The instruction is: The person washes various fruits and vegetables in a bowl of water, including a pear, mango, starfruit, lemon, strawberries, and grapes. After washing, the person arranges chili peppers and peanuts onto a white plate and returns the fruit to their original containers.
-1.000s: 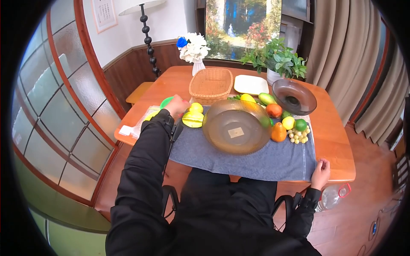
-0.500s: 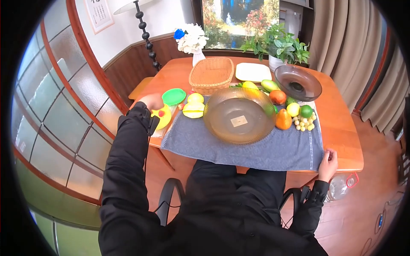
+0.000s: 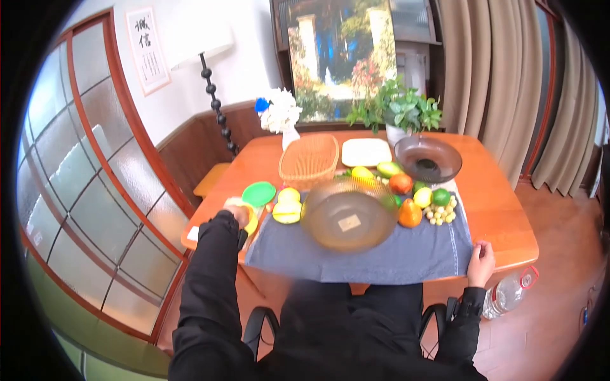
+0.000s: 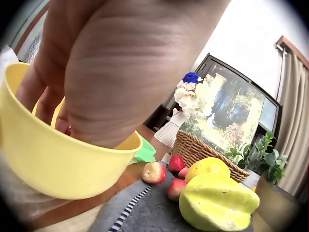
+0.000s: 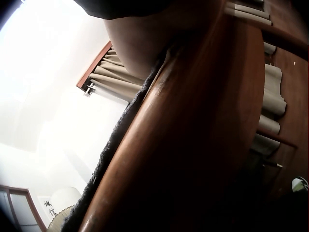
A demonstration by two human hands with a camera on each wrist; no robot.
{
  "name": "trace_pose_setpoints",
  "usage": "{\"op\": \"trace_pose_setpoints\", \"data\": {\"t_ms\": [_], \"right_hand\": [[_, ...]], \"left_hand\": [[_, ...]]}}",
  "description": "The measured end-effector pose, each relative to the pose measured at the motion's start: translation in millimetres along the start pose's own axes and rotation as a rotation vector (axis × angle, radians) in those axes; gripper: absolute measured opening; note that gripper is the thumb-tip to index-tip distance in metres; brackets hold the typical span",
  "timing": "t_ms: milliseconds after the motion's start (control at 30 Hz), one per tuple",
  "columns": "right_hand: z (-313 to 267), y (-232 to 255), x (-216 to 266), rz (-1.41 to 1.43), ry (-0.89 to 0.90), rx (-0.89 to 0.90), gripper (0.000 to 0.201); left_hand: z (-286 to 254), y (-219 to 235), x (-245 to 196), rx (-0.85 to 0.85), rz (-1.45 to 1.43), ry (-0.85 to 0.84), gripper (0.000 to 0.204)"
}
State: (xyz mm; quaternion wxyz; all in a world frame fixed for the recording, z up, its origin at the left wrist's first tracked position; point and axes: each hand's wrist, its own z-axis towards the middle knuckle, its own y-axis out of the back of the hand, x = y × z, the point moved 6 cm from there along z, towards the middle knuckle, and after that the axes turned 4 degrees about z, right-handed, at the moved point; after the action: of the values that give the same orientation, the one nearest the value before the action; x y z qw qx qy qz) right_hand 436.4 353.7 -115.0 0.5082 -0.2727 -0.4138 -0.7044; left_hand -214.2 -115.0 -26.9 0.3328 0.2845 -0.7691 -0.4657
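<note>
My left hand [image 3: 237,211] reaches down into a yellow bowl [image 4: 63,164] at the table's left side. In the left wrist view the fingers of this hand [image 4: 116,63] go below the rim, and a bit of red shows beside them; the fingertips are hidden. Small red fruits [image 4: 176,163] and a yellow-green star fruit [image 4: 217,203] lie on the grey cloth right of the bowl. My right hand [image 3: 481,263] rests at the cloth's front right corner with loosely bent fingers. The right wrist view shows part of that hand [image 5: 140,43] against the table edge.
A large amber glass bowl [image 3: 349,238] stands mid-cloth, with an orange pear-shaped fruit [image 3: 410,213] and grapes [image 3: 440,213] to its right. Behind are a wicker basket [image 3: 309,159], white tray [image 3: 366,153] and dark glass bowl [image 3: 429,159]. A green lid-like piece [image 3: 258,193] lies left.
My left hand has moved from near the red fruits leftward to the yellow bowl, then down into it. The head view has tilted up. My right hand stays at the cloth corner.
</note>
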Motion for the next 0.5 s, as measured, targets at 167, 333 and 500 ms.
{"op": "trace_pose_setpoints", "data": {"t_ms": [167,333,500], "right_hand": [[-2,1,12,0.033,0.006,-0.006,0.015],[-3,3,10,0.02,0.029,-0.027,0.014],[-2,2,9,-0.012,0.023,-0.003,0.014]], "left_hand": [[-19,14,-11,0.046,0.03,0.013,0.033],[-2,3,4,-0.121,-0.086,-0.018,0.021],[-15,12,13,-0.127,-0.382,0.105,0.025]]}}
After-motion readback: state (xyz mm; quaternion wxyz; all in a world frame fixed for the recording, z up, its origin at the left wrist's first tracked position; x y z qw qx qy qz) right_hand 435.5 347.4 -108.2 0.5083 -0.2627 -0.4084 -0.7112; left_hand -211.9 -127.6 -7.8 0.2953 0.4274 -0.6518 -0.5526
